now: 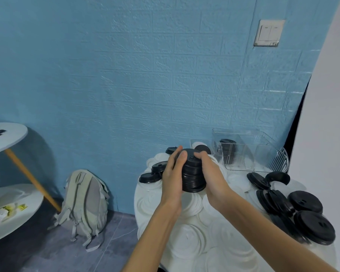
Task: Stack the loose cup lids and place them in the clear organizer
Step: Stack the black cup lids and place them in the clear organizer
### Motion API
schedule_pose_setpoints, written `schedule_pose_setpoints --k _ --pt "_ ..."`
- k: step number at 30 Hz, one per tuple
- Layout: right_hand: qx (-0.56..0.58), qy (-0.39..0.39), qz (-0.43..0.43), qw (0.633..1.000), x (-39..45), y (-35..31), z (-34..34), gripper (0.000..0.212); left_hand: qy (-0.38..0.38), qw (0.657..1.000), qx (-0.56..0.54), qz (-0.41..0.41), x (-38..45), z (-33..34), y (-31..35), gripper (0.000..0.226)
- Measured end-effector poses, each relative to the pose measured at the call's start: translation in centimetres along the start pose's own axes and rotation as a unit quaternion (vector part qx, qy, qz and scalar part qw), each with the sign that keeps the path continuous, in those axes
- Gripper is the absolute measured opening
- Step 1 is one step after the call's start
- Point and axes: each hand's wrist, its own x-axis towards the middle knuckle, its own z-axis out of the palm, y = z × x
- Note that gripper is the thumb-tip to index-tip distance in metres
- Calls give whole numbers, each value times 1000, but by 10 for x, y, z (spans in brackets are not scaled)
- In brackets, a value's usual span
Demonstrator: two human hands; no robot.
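Both hands raised over a round white table point(145, 195), clasping a tall stack of black lids point(192, 173) between them. Left hand point(172, 173) pressed flat along the stack's left side, fingers nearly straight and reaching up past the top lid, thumb laid on the near edge. Right hand point(210, 173) wrapped round the right side, fingers curled over the top rim of the stack, palm against its flank. Stack held upright, slightly tilted, clear of the tabletop. Below and around it, many white lids point(188, 238) spread across the table, overlapping one another. To the right, a loose heap of black lids point(294, 214), some lying flat, some leaning on edge. A few more black lids point(150, 177) at the table's left rim, beside the left hand. At the back of the table, against the blue brick-pattern wall point(126, 75), the clear organizer point(249, 152), with a short stack of black lids point(227, 152) already standing in its left part; well apart from the stack in the hands. On the floor to the left, a pale backpack point(84, 203) leaning by the wall. Further left, a two-tier white side table with a wooden leg point(30, 177). High on the wall, a light switch point(268, 33).
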Motion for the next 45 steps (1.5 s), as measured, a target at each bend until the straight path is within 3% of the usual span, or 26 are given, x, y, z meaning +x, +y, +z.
schedule_pose_setpoints --k 4,8,13,20,24,31,34,38,45 --pt "-12 -1 -1 1000 -3 3 -2 27 13 999 31 1 -3 1 0 50" --pt "-33 -31 -17 999 -4 3 -6 26 18 999 28 1 -3 0 7 21" --pt "-28 -80 33 996 -10 -7 -21 23 22 999 23 4 -9 4 5 25" --pt "-15 -20 20 999 -23 -15 -41 27 -1 999 32 -15 -14 28 9 24" --pt "30 -12 21 999 -22 -22 -56 40 -18 999 29 -28 -11 40 11 26" --pt "-9 -55 59 997 10 -36 -82 35 -64 996 25 -51 24 48 11 29" --pt "-12 -57 36 998 46 -42 -87 40 -93 994 15 -48 58 53 11 46" --pt "-18 -21 11 1000 103 -56 -91 66 -98 992 -27 -74 120 65 5 60" --pt "37 83 1 996 163 -101 -84 67 -62 990 -28 -121 193 112 25 71"
